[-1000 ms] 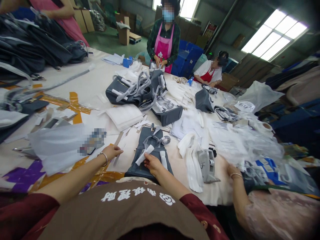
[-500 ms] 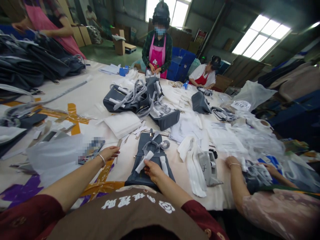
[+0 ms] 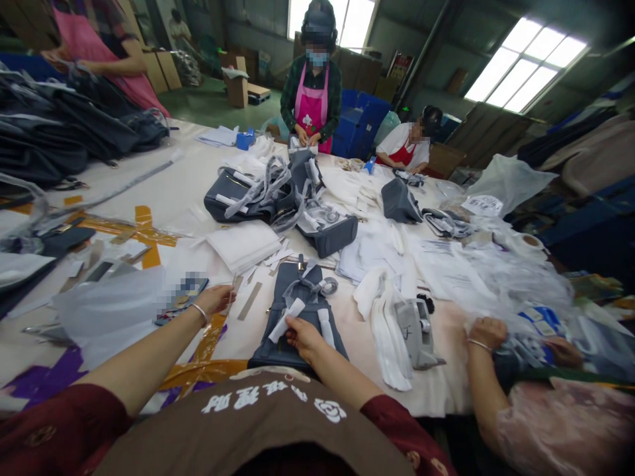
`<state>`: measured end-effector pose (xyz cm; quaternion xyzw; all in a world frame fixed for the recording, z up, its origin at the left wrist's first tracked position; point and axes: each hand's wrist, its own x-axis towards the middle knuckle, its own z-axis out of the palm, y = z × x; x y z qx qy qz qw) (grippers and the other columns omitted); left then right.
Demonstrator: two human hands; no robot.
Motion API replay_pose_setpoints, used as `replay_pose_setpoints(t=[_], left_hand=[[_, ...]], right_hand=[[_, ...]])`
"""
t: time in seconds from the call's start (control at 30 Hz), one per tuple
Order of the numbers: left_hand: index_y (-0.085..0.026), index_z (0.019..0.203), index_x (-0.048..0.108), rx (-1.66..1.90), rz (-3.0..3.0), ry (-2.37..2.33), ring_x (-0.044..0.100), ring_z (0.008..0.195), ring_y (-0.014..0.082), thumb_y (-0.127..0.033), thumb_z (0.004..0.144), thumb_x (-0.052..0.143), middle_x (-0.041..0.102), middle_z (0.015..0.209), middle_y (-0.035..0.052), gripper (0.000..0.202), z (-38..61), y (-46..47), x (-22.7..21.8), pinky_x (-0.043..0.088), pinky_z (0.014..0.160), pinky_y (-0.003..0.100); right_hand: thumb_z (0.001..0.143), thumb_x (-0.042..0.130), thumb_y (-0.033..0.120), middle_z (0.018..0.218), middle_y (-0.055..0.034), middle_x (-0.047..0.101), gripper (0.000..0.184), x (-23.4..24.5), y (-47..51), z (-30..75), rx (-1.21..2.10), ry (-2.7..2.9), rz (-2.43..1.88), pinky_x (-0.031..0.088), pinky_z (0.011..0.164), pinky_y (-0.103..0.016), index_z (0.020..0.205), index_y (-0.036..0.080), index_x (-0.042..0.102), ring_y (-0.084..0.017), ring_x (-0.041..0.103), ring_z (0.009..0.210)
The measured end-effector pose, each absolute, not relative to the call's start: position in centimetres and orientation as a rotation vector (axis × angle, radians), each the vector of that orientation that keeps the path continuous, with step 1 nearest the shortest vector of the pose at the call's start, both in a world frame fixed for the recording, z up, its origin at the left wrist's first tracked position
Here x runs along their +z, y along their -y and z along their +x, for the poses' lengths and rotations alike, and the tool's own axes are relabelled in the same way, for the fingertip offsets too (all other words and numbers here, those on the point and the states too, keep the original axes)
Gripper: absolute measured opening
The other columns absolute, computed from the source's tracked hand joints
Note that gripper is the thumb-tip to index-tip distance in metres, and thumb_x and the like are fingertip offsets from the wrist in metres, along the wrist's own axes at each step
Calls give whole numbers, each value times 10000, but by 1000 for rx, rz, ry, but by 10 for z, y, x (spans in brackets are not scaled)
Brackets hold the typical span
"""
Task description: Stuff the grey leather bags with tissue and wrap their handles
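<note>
A dark blue-grey backpack-style bag (image 3: pixel 282 344) lies in front of me, its top pointing away. Clear plastic wraps the straps (image 3: pixel 305 291) on it, and white wrapping covers two strap pieces. My right hand (image 3: pixel 305 337) rests over the bag, thumb and fingers closed on one white-wrapped strap piece (image 3: pixel 288 320). To the left of the bag, my left hand (image 3: pixel 217 301) is held low over the table with its fingers stretched out and nothing visible in them. A narrow grey-brown strip (image 3: pixel 249 301) lies between that hand and the bag.
More dark bags (image 3: pixel 325 235) with wrapped straps are heaped beyond. A tape dispenser (image 3: pixel 419 337) and white sheeting (image 3: pixel 387 337) lie to the right. A co-worker's hands (image 3: pixel 489 334) work at far right. White sheet material (image 3: pixel 109 317) and orange tape (image 3: pixel 146 235) are at left.
The grey-brown strip that was at my left fingertips now lies on the table nearer the bag. My left hand has shifted slightly left. My right hand stays put.
</note>
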<state>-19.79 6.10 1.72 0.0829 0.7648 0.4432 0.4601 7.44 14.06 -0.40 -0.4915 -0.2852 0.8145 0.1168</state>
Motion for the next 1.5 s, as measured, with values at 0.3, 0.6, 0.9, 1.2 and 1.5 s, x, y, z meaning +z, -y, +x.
replay_pose_setpoints(t=[0.3, 0.6, 0.9, 1.2, 1.5], left_hand=[[-168, 729, 520, 813, 491, -1812, 417, 387, 74, -413, 672, 606, 510, 536, -40, 266, -149, -66, 16, 282, 390, 194], [-159, 684, 552, 217, 1021, -1693, 487, 411, 106, -448, 666, 599, 565, 537, -5, 293, -120, -99, 19, 325, 406, 201], [-158, 732, 605, 239, 1019, -1487, 527, 493, 131, -374, 676, 547, 560, 541, -6, 231, -99, -125, 4, 399, 484, 214], [-143, 890, 541, 580, 620, -1364, 600, 592, 142, -376, 562, 700, 631, 676, 19, 432, -128, -112, -7, 417, 517, 206], [-164, 929, 642, 410, 966, -1682, 485, 440, 112, -357, 679, 517, 549, 601, -23, 339, -110, -110, -10, 360, 453, 219]], right_hand=[[777, 687, 291, 726, -10, 596, 194, -4, -146, 73, 2391, 866, -1427, 356, 485, -195, 894, 144, 638, -84, 500, 551], [758, 709, 306, 711, 1, 595, 240, -7, -144, 71, 2390, 857, -1436, 377, 524, -203, 913, 140, 630, -80, 485, 546], [720, 714, 365, 802, -20, 631, 340, -4, -146, 68, 2331, 1039, -1552, 355, 557, -214, 982, 157, 650, -104, 509, 618], [714, 700, 378, 755, -13, 612, 339, -13, -149, 65, 2262, 1199, -1548, 291, 506, -197, 951, 139, 663, -91, 470, 595], [814, 596, 329, 766, -29, 624, 295, -5, -150, 56, 2350, 1234, -1499, 308, 450, -191, 1026, 127, 560, -90, 531, 510]])
